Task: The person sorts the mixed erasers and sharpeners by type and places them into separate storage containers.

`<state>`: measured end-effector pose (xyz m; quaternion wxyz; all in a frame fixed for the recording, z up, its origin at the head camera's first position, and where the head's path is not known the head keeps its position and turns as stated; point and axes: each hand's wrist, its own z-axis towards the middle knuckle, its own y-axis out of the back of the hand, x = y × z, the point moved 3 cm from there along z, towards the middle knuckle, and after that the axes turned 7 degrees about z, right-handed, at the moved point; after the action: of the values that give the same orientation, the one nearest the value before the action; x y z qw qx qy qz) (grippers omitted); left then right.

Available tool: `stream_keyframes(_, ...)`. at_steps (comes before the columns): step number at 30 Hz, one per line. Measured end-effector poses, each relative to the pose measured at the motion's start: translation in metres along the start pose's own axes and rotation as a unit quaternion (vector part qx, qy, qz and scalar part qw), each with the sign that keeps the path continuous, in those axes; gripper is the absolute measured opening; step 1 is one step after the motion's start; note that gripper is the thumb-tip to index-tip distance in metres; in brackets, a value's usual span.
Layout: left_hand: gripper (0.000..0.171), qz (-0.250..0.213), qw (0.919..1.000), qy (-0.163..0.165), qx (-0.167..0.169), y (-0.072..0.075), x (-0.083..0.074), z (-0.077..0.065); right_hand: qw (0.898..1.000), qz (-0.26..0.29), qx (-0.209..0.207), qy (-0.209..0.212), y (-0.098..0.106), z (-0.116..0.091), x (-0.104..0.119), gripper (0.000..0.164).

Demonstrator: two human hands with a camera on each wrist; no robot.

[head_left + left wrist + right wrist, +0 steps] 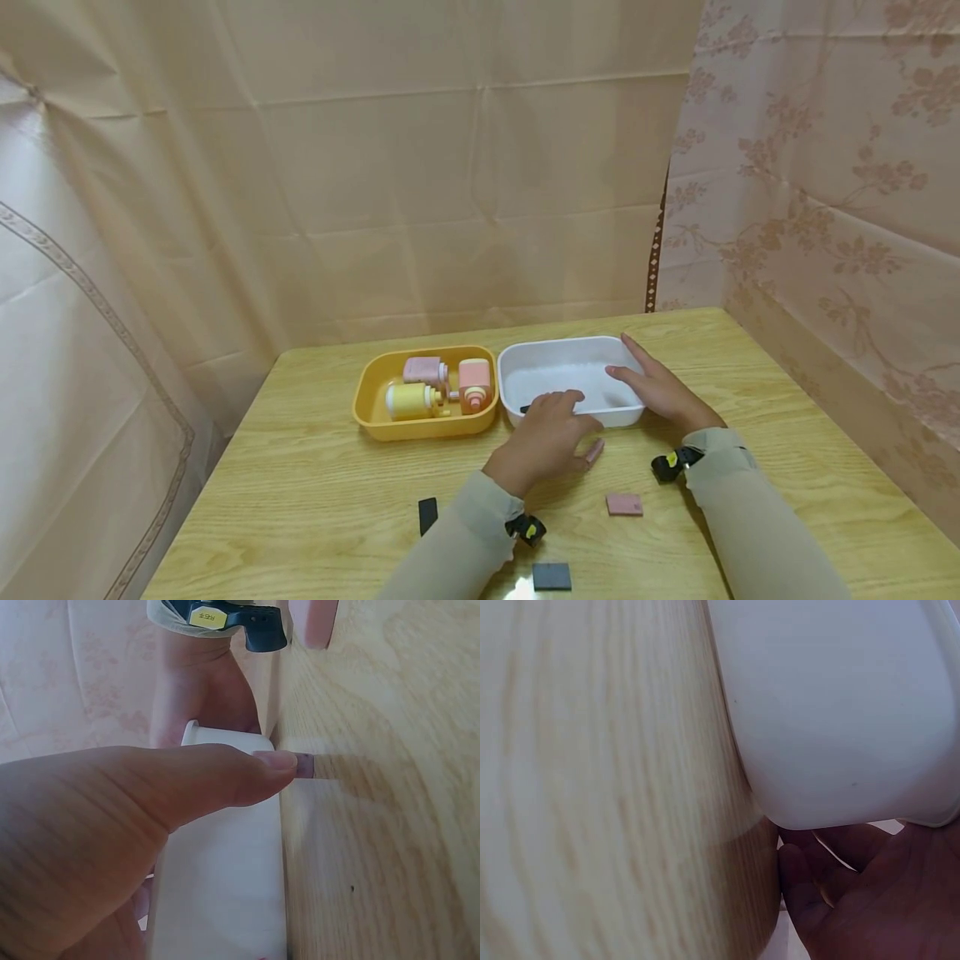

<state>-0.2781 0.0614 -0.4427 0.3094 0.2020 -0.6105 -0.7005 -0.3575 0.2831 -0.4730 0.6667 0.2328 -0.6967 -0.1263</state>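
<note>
Head view: gripping white tray at right end with right hand, reaching over front rim with left hand, loosely spread, near pink tile

Rt hand at rt end of white tray, up against its rim, some fingers partly hidden behind. Tray's on wood-grain tbl, only partly in frame.
</note>
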Motion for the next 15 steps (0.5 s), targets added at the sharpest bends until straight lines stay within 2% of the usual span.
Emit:
stream_keyframes(10,0.023,0.019,0.9997,-0.007,-0.010,0.0022,-0.0017,-0.0019,1.000,-0.003,0.001,0.001,-0.0001,-0.0004,0.0009,0.087)
stream_keyframes(15,0.023,0.021,0.9998,-0.006,0.000,0.0019,-0.0017,-0.0019,1.000,0.001,0.001,-0.002,-0.0003,-0.0010,0.0013,0.088)
